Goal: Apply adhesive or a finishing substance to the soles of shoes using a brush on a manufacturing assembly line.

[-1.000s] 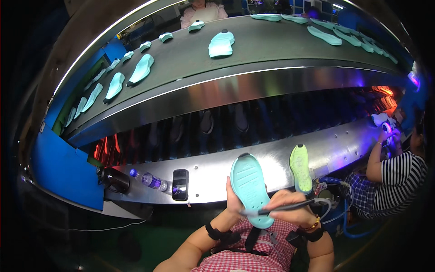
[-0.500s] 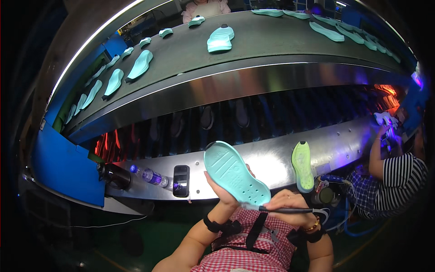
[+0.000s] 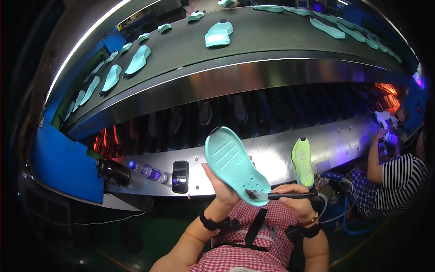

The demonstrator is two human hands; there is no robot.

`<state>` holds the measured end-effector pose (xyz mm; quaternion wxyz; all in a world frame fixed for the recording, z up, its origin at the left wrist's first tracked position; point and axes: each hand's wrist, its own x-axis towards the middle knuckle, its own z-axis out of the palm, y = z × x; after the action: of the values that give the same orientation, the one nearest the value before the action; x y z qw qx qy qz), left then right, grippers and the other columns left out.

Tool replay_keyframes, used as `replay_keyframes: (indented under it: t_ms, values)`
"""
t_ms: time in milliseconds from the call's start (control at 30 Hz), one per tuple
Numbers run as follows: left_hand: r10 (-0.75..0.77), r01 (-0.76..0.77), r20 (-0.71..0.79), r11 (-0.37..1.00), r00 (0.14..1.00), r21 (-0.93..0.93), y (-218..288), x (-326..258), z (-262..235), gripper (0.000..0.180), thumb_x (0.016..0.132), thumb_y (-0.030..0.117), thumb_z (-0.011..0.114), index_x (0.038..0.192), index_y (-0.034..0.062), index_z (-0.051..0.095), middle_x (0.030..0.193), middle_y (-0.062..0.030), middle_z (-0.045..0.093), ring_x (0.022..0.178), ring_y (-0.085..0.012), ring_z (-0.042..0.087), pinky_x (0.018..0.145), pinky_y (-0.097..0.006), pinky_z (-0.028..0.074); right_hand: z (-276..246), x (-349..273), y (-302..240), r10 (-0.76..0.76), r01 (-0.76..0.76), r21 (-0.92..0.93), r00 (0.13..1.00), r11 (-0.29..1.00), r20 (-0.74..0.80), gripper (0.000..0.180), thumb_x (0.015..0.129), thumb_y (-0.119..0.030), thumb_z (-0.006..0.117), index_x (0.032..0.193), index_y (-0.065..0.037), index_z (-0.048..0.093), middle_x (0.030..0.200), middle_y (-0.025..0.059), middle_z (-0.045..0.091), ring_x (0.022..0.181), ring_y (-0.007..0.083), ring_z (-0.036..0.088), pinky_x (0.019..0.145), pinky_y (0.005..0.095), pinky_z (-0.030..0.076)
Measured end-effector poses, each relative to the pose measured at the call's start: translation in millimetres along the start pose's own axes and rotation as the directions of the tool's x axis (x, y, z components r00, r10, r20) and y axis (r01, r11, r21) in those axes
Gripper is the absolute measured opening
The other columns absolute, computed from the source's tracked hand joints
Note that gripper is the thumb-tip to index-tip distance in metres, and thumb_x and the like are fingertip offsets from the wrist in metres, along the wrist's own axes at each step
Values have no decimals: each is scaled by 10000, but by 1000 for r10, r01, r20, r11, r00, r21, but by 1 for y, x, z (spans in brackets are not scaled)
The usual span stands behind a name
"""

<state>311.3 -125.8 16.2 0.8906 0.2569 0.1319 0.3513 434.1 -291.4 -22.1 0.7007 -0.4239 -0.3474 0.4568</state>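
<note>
My left hand [image 3: 222, 187] is closed around the side of a turquoise shoe sole [image 3: 231, 156], holding it tilted above the metal ledge. Grooves, raised marks and small holes cover the face that shows, and a dark patch marks its upper tip. In my right hand [image 3: 297, 203] is a brush [image 3: 290, 196] with a black handle. Its bristles lie against the lower, holed end of the sole. A yellow-green sole [image 3: 302, 161] with a dark tip rests on the ledge to the right of the held one.
Several turquoise soles [image 3: 218, 35] lie on a dark conveyor belt [image 3: 181, 50] beyond the metal ledge [image 3: 272, 158]. A phone [image 3: 180, 177], a clear bottle [image 3: 152, 172] and a dark flask [image 3: 114, 172] stand or lie at left. A co-worker in a striped sleeve [image 3: 403, 174] handles pale pieces at far right.
The brush has moved up from the sole's lower edge onto its holed face. The held sole stays in nearly the same place. Another turquoise piece now shows at the belt's far edge.
</note>
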Motion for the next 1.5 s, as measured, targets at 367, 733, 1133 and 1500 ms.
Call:
replay_keyframes:
  t_ms: [367, 733, 1133, 1500]
  values:
    - [-343, 298, 215, 930, 915, 217, -12, -19, -37, 517, 892, 342, 377, 1248, -32, 360, 1090, -154, 543, 939, -197, 569, 830, -300, 456, 13, -3, -38, -3, 63, -281, 978, 958, 209, 245, 704, 16, 673, 946, 12, 634, 931, 128, 645, 862, 183, 613, 766, 270, 481]
    - [-727, 567, 127, 622, 675, 540, 4, -1, -31, 522, 881, 334, 440, 1219, -63, 421, 1062, -164, 565, 929, -194, 574, 798, -290, 465, 10, -3, -68, -75, 220, -434, 942, 874, 327, 209, 704, -26, 686, 910, -23, 649, 914, 117, 653, 828, 229, 636, 744, 304, 503]
    - [-899, 776, -36, 355, 436, 522, 18, 3, -24, 601, 854, 328, 468, 1303, -44, 320, 1201, -195, 483, 1015, -229, 545, 872, -313, 443, -8, -1, -55, -181, 451, -514, 852, 730, 491, 261, 708, -56, 664, 967, -87, 643, 977, 67, 647, 810, 210, 630, 668, 304, 471]
    - [-759, 563, 77, 543, 647, 623, 37, 0, -24, 622, 841, 403, 443, 1269, -44, 388, 1156, -206, 522, 999, -237, 557, 840, -319, 455, -18, -19, -61, -80, 395, -633, 881, 666, 465, 258, 685, -10, 678, 935, -68, 650, 968, 91, 650, 786, 205, 649, 671, 274, 501]
